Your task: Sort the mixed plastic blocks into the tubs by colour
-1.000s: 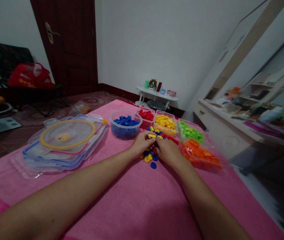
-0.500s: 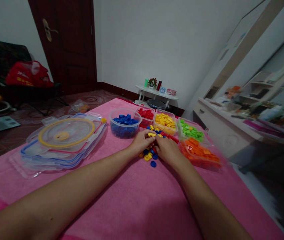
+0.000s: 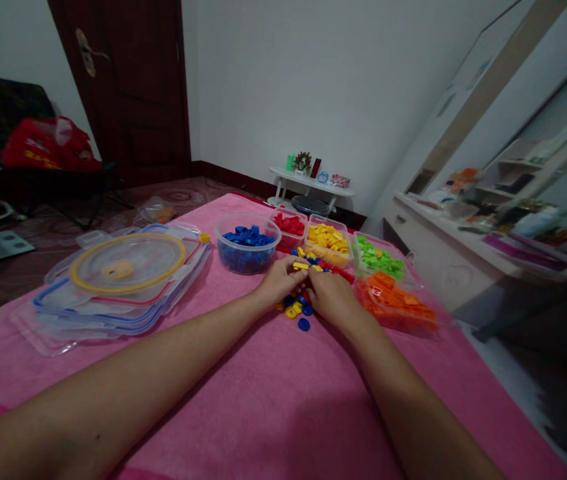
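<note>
Both hands meet at the far middle of the worktop (image 3: pixel 273 400), which is covered in soft pink towelling. The left hand (image 3: pixel 280 282) and right hand (image 3: pixel 332 299) touch at the fingers over a pile (image 3: pixel 299 308) of small hard plastic pieces: round studs and little blocks in blue, yellow and red. Each grip is curled down into the pile with its fingertips hidden, so I cannot tell whether either is closed on a piece. One blue stud (image 3: pixel 304 325) lies loose just near of the pile.

Clear plastic containers ring the far side. A round bowl (image 3: pixel 219 233) of blue pieces stands just left of the left hand. A red tub (image 3: pixel 288 212) and a yellow tub (image 3: pixel 330 220) stand just beyond the pile, and a green tub (image 3: pixel 358 241) stands further right. An orange tub (image 3: pixel 403 325) lies just beside the right hand, close to the worktop's right edge. Flat clear lids (image 3: pixel 118 273) are stacked well to the left. Between the forearms and nearer, the towelling lies bare.
</note>
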